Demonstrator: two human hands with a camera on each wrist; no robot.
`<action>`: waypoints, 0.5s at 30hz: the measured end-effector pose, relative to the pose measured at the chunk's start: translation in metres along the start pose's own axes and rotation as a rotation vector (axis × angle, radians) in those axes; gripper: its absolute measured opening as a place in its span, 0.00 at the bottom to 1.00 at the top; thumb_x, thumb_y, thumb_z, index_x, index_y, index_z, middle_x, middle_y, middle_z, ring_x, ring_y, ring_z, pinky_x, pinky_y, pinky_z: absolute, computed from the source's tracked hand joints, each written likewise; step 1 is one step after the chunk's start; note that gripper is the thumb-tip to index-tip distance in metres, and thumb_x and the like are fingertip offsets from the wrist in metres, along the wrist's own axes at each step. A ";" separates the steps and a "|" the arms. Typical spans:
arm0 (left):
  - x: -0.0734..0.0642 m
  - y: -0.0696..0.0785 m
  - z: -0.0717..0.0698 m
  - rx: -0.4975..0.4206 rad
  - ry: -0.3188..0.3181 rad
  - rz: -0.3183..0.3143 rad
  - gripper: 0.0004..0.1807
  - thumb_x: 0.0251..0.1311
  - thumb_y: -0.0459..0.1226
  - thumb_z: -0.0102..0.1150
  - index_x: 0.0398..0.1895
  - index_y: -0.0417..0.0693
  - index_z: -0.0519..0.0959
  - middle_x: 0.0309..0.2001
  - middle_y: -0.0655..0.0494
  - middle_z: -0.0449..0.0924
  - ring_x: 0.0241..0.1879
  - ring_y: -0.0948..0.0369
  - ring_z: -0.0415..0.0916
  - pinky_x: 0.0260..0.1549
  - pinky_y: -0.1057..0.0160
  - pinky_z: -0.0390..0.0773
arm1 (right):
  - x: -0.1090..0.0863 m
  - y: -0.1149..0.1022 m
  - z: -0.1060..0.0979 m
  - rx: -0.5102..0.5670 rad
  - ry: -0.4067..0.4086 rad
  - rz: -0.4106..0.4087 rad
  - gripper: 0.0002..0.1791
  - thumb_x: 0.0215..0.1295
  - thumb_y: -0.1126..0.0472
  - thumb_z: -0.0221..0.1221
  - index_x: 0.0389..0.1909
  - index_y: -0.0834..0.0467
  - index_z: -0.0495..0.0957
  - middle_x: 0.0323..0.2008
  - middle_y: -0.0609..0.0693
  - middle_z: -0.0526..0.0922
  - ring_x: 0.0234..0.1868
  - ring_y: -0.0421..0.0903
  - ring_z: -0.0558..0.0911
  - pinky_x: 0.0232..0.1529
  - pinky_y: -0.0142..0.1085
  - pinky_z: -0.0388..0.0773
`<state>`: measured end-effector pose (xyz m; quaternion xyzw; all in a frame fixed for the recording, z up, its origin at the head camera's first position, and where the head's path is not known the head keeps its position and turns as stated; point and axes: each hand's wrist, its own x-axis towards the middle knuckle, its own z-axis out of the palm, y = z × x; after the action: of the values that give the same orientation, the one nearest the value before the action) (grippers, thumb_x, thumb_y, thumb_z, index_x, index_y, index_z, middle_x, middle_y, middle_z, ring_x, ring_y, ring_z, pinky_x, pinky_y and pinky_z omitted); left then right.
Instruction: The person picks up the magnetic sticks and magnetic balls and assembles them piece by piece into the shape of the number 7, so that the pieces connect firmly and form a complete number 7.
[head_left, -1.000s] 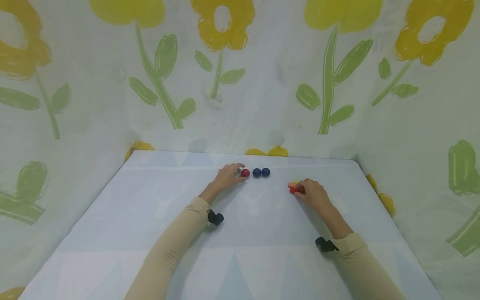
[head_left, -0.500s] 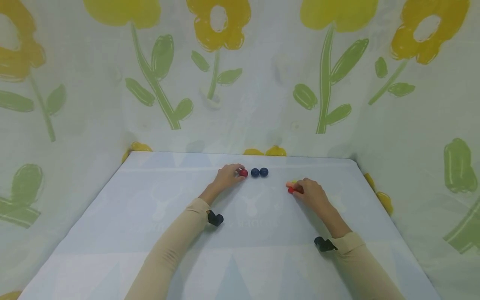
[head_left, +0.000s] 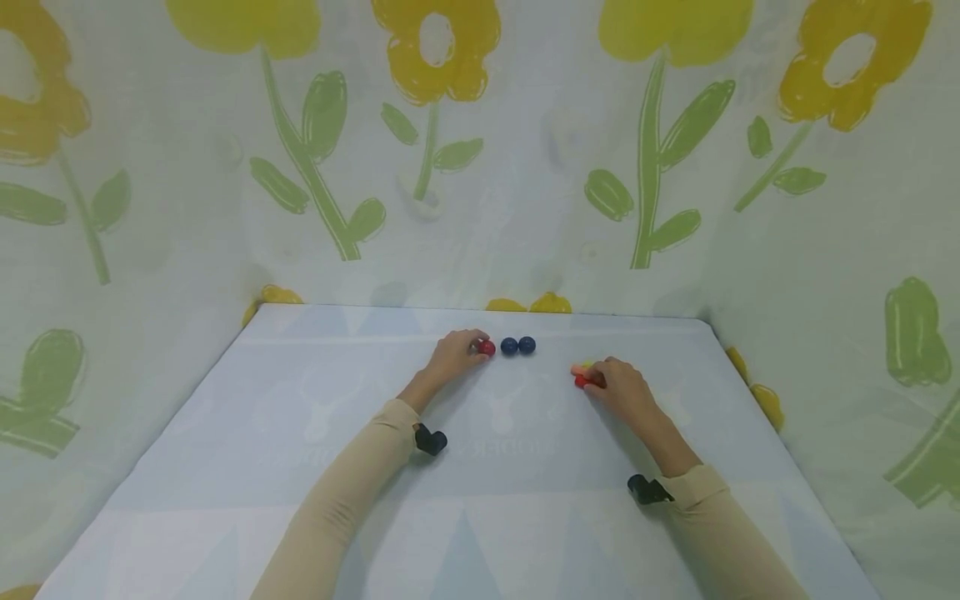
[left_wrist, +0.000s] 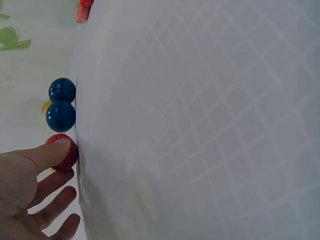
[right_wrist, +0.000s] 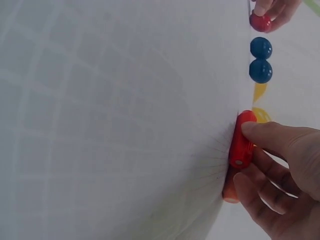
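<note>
At the far side of the table, my left hand [head_left: 452, 354] holds a red ball [left_wrist: 71, 152] between thumb and fingers, the other fingers spread below it. Just right of it, two dark blue balls [head_left: 510, 346] sit side by side, touching. Further right, my right hand [head_left: 628, 390] grips a red cylinder-shaped piece [right_wrist: 242, 142], with the thumb on its near side. Behind it lies a similar orange piece [right_wrist: 230, 189], partly covered by the red one and the fingers. A yellow-green piece [head_left: 588, 365] shows beyond the right fingertips, mostly hidden in the head view.
A pale patterned cloth covers the table [head_left: 495, 458]. Its far edge runs close behind the balls, against a white curtain [head_left: 517, 208] printed with yellow flowers. The curtain also hangs at the left and right sides.
The left thumb and fingers have drawn in from around the red ball onto it. The right hand stays at the coloured pieces. The head view has shifted slightly.
</note>
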<state>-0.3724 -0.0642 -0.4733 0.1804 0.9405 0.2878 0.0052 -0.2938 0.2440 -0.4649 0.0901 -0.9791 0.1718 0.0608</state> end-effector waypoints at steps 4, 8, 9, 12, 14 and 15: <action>-0.002 0.000 -0.001 0.002 0.006 0.013 0.20 0.63 0.38 0.64 0.59 0.48 0.77 0.52 0.50 0.83 0.53 0.54 0.77 0.58 0.55 0.75 | 0.000 -0.001 0.000 0.002 0.004 0.000 0.12 0.58 0.61 0.69 0.40 0.63 0.84 0.32 0.54 0.81 0.31 0.48 0.76 0.36 0.42 0.77; -0.004 -0.002 -0.001 0.002 0.003 0.010 0.20 0.63 0.38 0.64 0.58 0.48 0.78 0.52 0.50 0.83 0.54 0.54 0.77 0.58 0.55 0.76 | -0.001 -0.001 0.000 0.003 -0.001 -0.002 0.13 0.58 0.61 0.69 0.41 0.63 0.84 0.32 0.55 0.82 0.31 0.48 0.76 0.36 0.43 0.77; -0.005 -0.002 -0.001 0.006 0.001 0.007 0.21 0.63 0.38 0.64 0.59 0.49 0.77 0.52 0.50 0.83 0.54 0.54 0.77 0.58 0.55 0.75 | -0.001 -0.001 0.000 0.005 -0.001 -0.003 0.13 0.58 0.61 0.69 0.41 0.63 0.84 0.32 0.55 0.82 0.31 0.48 0.76 0.36 0.43 0.77; -0.007 -0.003 -0.002 0.018 -0.007 -0.001 0.21 0.63 0.39 0.64 0.59 0.49 0.77 0.53 0.50 0.82 0.55 0.54 0.77 0.59 0.55 0.75 | -0.001 -0.001 0.000 0.010 0.002 -0.008 0.13 0.57 0.61 0.69 0.41 0.63 0.84 0.32 0.55 0.82 0.31 0.48 0.76 0.37 0.42 0.78; -0.009 -0.003 -0.003 0.030 -0.013 -0.001 0.21 0.62 0.39 0.64 0.59 0.49 0.77 0.53 0.50 0.82 0.56 0.54 0.77 0.59 0.55 0.75 | -0.001 -0.001 -0.001 0.014 0.007 -0.013 0.13 0.57 0.61 0.69 0.41 0.63 0.84 0.32 0.55 0.82 0.31 0.48 0.76 0.37 0.42 0.78; -0.010 -0.003 -0.004 0.033 -0.017 -0.003 0.21 0.62 0.39 0.64 0.59 0.50 0.77 0.53 0.50 0.82 0.56 0.54 0.77 0.59 0.55 0.75 | -0.002 -0.001 -0.001 0.016 0.009 -0.014 0.13 0.57 0.61 0.69 0.41 0.63 0.84 0.32 0.55 0.82 0.31 0.48 0.76 0.37 0.43 0.78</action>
<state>-0.3645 -0.0720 -0.4727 0.1815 0.9453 0.2707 0.0107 -0.2919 0.2436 -0.4642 0.0965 -0.9768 0.1795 0.0657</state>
